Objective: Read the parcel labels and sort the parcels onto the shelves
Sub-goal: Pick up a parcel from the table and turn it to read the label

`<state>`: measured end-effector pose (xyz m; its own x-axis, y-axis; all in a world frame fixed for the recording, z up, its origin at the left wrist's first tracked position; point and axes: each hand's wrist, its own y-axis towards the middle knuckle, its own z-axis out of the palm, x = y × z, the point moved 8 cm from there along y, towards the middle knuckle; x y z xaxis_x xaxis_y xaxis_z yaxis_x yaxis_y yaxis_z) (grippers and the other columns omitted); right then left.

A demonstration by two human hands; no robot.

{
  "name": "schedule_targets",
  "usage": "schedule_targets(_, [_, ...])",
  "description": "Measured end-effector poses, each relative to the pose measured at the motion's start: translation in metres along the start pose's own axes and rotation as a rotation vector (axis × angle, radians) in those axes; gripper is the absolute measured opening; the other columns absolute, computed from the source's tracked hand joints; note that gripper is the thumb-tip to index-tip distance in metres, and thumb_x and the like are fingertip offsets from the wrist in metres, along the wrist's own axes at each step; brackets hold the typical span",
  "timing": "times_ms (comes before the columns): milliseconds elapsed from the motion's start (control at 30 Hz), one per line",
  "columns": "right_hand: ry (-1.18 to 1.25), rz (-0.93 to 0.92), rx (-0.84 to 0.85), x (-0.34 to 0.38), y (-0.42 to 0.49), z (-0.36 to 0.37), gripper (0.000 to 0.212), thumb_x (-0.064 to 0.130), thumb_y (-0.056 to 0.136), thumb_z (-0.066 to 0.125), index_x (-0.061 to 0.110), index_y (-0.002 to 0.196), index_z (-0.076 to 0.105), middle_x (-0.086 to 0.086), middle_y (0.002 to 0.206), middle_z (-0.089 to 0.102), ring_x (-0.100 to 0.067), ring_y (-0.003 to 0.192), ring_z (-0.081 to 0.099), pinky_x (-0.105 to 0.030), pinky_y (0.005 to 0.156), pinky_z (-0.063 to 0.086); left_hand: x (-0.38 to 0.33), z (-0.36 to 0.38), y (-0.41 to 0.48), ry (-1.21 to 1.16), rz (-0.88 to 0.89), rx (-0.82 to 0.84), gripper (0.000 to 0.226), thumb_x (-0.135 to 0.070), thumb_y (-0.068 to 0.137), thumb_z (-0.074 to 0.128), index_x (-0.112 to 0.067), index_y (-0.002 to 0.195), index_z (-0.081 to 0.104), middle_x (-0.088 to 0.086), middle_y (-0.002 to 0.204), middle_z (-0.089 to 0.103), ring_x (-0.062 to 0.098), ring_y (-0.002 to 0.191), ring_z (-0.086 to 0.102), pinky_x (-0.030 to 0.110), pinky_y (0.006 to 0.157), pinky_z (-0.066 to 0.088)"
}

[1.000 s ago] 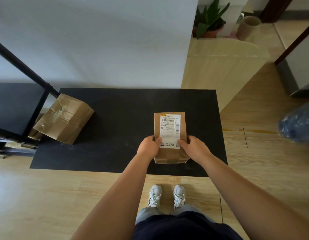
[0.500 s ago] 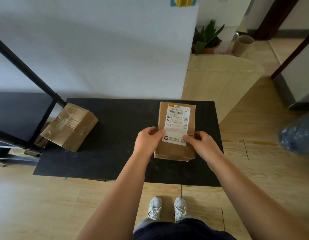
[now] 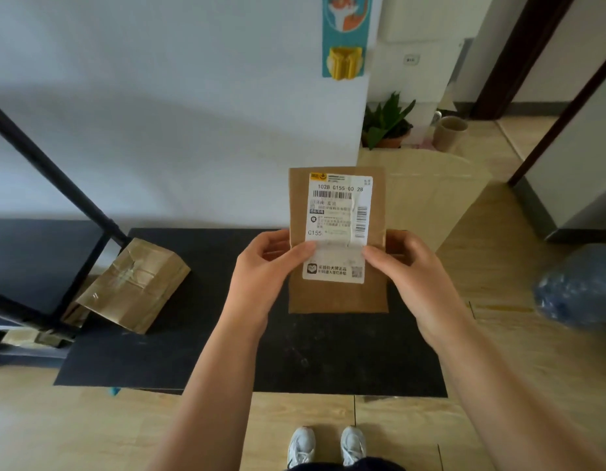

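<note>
A flat brown cardboard parcel [image 3: 337, 295] is held upright above the black table [image 3: 206, 355], its white shipping label [image 3: 339, 226] facing me; the label reads "102B G155 00 28". My left hand [image 3: 264, 277] grips its left edge and my right hand [image 3: 413, 277] its right edge, both thumbs pressing on the label. A second brown parcel [image 3: 133, 283], wrapped in clear tape, lies tilted at the table's left end against the black shelf frame [image 3: 53, 178].
The black shelf unit [image 3: 33, 263] stands at the left with small boxes [image 3: 30, 336] on its lower level. A white wall rises behind the table. At the right are a potted plant [image 3: 386, 124], a brown cup [image 3: 449, 132] and a blue plastic bag [image 3: 580, 287] on the wooden floor.
Both hands have lifted the labelled parcel off the table and raised it closer to my view, label facing me. The taped parcel at the left has not moved.
</note>
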<state>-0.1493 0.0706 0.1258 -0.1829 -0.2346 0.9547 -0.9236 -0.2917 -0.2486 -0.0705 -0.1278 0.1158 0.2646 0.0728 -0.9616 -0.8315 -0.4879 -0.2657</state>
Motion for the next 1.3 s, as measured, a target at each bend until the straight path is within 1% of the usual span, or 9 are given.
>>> schedule_targets(133, [0.086,-0.036,0.012,0.009,-0.006,-0.002,0.035,0.032,0.084,0.073,0.03,0.117,0.062,0.013,0.105,0.075,0.0,0.096,0.07,-0.025,0.081,0.054,-0.017,0.0,-0.003,-0.058,0.05,0.044,0.041,-0.026,0.076,0.081,-0.022,0.113,0.064,-0.007,0.104,0.077,0.008,0.095,0.074,0.031,0.082,0.06])
schedule_targets(267, [0.115,-0.091,0.003,0.02,-0.007,-0.007,0.034,0.023,0.085,0.073,0.029,0.117,0.062,0.013,0.105,0.076,-0.001,0.099,0.07,-0.03,0.087,0.053,-0.026,0.002,-0.003,-0.085,0.091,0.096,0.063,-0.034,0.062,0.083,-0.017,0.117,0.059,-0.001,0.113,0.075,0.018,0.106,0.072,0.045,0.092,0.058])
schedule_targets(467, [0.156,-0.151,0.008,0.033,-0.01,-0.009,0.037,0.01,0.086,0.069,0.026,0.118,0.061,0.011,0.105,0.076,-0.002,0.097,0.07,-0.027,0.081,0.053,-0.034,0.001,0.0,-0.111,0.134,0.142,0.063,-0.019,0.066,0.088,-0.011,0.119,0.055,0.005,0.117,0.074,0.024,0.114,0.068,0.05,0.098,0.054])
schedule_targets(800, [0.16,-0.196,0.03,0.045,-0.014,-0.012,0.036,0.006,0.087,0.066,0.025,0.117,0.061,0.01,0.104,0.076,-0.003,0.098,0.07,-0.027,0.082,0.053,-0.047,-0.003,-0.003,-0.107,0.164,0.139,0.058,-0.024,0.067,0.083,-0.016,0.118,0.057,0.004,0.116,0.074,0.024,0.111,0.07,0.05,0.097,0.054])
schedule_targets(900, [0.146,-0.186,0.04,0.043,-0.014,-0.009,0.035,0.013,0.087,0.068,0.025,0.119,0.061,0.009,0.106,0.076,-0.005,0.1,0.07,-0.03,0.087,0.053,-0.048,-0.005,-0.006,-0.096,0.15,0.119,0.066,-0.038,0.061,0.086,-0.02,0.117,0.059,0.002,0.113,0.075,0.022,0.107,0.072,0.05,0.098,0.053])
schedule_targets(967, [0.156,-0.176,0.046,0.041,-0.014,-0.007,0.033,0.018,0.087,0.068,0.025,0.119,0.062,0.008,0.107,0.076,-0.006,0.102,0.07,-0.032,0.09,0.052,-0.048,-0.005,-0.008,-0.094,0.136,0.098,0.064,-0.041,0.062,0.081,-0.02,0.118,0.059,0.001,0.11,0.077,0.022,0.103,0.073,0.05,0.099,0.053])
schedule_targets(1133, [0.15,-0.152,0.022,0.036,-0.014,-0.008,0.026,0.027,0.09,0.066,0.029,0.115,0.065,0.012,0.1,0.077,-0.001,0.096,0.07,-0.024,0.082,0.052,-0.041,0.0,-0.011,-0.082,0.064,0.058,0.067,-0.049,0.064,0.075,-0.018,0.122,0.061,-0.002,0.1,0.079,0.017,0.096,0.075,0.046,0.096,0.055])
schedule_targets(1233, [0.133,-0.139,0.018,0.034,-0.013,-0.011,0.021,0.028,0.09,0.066,0.032,0.111,0.066,0.015,0.097,0.077,0.004,0.091,0.07,-0.017,0.073,0.052,-0.037,0.003,-0.012,-0.083,0.034,0.038,0.048,-0.041,0.077,0.075,-0.016,0.118,0.066,-0.002,0.1,0.08,0.015,0.095,0.075,0.042,0.095,0.056])
schedule_targets(1300, [0.135,-0.125,0.009,0.032,-0.013,-0.012,0.02,0.029,0.09,0.066,0.031,0.11,0.068,0.015,0.096,0.077,0.004,0.09,0.07,-0.018,0.074,0.051,-0.035,0.004,-0.011,-0.073,0.023,0.015,0.037,-0.036,0.084,0.073,-0.017,0.115,0.069,-0.003,0.099,0.08,0.014,0.094,0.075,0.038,0.092,0.057])
